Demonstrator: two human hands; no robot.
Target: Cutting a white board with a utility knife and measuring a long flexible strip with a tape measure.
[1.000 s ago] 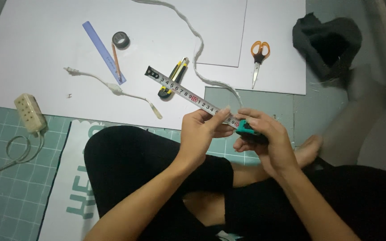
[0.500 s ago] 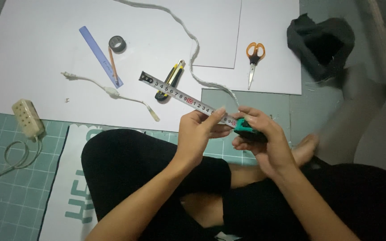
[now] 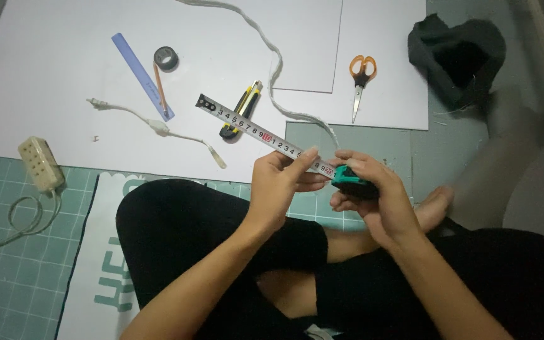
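The teal tape measure case [image 3: 355, 183] is gripped in the right hand [image 3: 373, 195]; its extended blade [image 3: 256, 131] is pinched by the left hand [image 3: 281, 182], above the white foam board [image 3: 64, 75]. The blade should be kept flat and untwisted, the case held steady.

Scattered on white board sheets [image 3: 45, 69] over a green cutting mat [image 3: 7, 264].
Blue ruler [image 3: 138, 72] beside pencil [image 3: 160, 91] and tape roll [image 3: 165, 58]; yellow-black utility knife [image 3: 242, 108]; orange scissors [image 3: 360, 82]; white rope [image 3: 266, 44]; beige power strip [image 3: 41, 164]; dark cloth [image 3: 458, 60] far right.
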